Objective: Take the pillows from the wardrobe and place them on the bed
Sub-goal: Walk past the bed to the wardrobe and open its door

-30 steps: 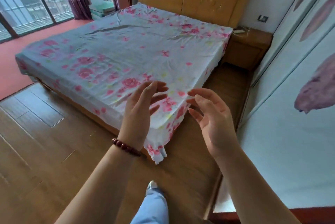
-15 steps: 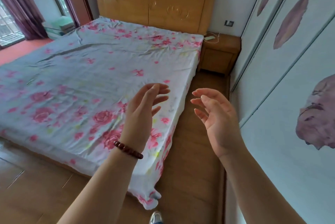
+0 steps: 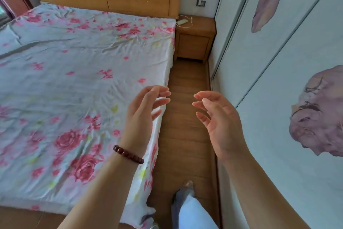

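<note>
Between bed (image 3: 74, 80) and wardrobe (image 3: 269, 84) | left hand (image 3: 141, 123), right hand (image 3: 220, 126) raised | hands loosely spread, holding nothing

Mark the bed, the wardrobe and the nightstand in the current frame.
bed (image 3: 74, 84): head view, middle of the flowered sheet.
wardrobe (image 3: 269, 126): head view, bare white part of the nearest door.
nightstand (image 3: 193, 45): head view, front panel.
</note>
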Tool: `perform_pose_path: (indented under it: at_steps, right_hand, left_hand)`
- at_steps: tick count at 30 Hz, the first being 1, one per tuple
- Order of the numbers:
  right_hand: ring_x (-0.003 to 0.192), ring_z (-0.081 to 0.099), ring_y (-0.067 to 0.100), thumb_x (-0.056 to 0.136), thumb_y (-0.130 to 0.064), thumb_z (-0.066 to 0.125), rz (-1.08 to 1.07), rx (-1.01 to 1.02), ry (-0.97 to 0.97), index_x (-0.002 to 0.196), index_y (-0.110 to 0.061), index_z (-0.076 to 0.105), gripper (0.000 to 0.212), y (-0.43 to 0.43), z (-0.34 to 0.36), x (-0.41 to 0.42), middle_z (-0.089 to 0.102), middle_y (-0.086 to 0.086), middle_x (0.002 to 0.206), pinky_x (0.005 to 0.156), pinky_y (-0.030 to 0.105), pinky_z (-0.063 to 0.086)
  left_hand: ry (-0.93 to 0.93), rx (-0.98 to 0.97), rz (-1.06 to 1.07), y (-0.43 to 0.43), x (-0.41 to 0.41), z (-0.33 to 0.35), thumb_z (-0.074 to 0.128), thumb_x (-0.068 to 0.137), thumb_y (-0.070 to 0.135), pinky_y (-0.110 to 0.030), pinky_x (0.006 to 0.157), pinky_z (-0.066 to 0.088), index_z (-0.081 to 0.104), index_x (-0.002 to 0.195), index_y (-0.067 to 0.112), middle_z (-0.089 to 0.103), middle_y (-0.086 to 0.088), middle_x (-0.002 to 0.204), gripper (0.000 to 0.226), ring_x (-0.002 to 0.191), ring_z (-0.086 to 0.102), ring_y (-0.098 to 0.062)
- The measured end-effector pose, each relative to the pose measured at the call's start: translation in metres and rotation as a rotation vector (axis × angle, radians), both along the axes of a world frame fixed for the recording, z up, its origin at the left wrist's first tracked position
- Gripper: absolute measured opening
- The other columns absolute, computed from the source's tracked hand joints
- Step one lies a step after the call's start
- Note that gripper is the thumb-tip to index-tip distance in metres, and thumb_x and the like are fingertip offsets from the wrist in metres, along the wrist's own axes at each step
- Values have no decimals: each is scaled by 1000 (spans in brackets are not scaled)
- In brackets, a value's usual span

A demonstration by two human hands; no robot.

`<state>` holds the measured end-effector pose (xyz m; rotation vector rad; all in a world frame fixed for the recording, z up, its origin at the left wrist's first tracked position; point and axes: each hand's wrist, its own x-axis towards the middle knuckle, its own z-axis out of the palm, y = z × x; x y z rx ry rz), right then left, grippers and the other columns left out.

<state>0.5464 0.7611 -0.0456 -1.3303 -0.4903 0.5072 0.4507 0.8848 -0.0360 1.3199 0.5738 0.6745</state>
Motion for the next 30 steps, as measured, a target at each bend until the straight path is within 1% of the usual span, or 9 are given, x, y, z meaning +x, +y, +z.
perform_pose_path:
  at_steps: [2,7,12,16,21,25,30]
  right_hand:
    - [96,65,10,78,-33,56,-22,5,13,83,-36,70,15,6,-4,21,69,-10,96,77,24,49]
    - [97,64,11,78,-34,56,-36,-3,7,83,-36,69,14,40,-13,91,69,-11,96,77,23,49]
    - [97,64,12,78,-33,56,-42,11,-14,83,-36,69,14,70,-6,180,69,-10,96,77,24,48]
    - [97,64,12,78,-32,55,-69,40,-34,84,-36,68,14,83,3,256,69,-10,95,76,23,47]
    - [96,64,12,79,-32,56,-76,51,-21,84,-37,68,14,100,2,315,69,-11,94,76,23,48]
    - [96,65,11,80,-33,55,-94,41,-16,87,-33,68,14,122,-5,353,70,-10,94,74,21,50]
    - [97,64,13,79,-32,56,-102,25,-13,83,-36,69,14,164,-9,414,69,-10,94,74,21,49]
  left_hand:
    - [5,2,-18,8,21,-5,42,95,30,-42,95,47,69,77,33,71,8,91,32,96,66,-17]
    - [29,15,-29,41,95,-12,40,96,29,-45,95,47,69,75,35,71,9,91,36,97,65,-18]
    - [48,23,-34,67,191,-3,39,97,27,-43,94,48,66,82,25,70,6,89,31,96,65,-19]
    - [51,37,-34,83,264,10,39,97,27,-45,96,47,65,85,21,69,2,93,29,97,64,-20]
    - [55,74,-62,99,327,13,39,96,28,-45,95,47,65,82,25,70,4,92,30,95,66,-18]
    - [51,103,-78,120,369,8,41,96,29,-43,94,48,66,84,26,71,8,89,28,93,66,-16]
    - [65,95,-108,165,432,-5,40,96,30,-39,91,49,66,85,26,71,10,90,28,93,66,-13]
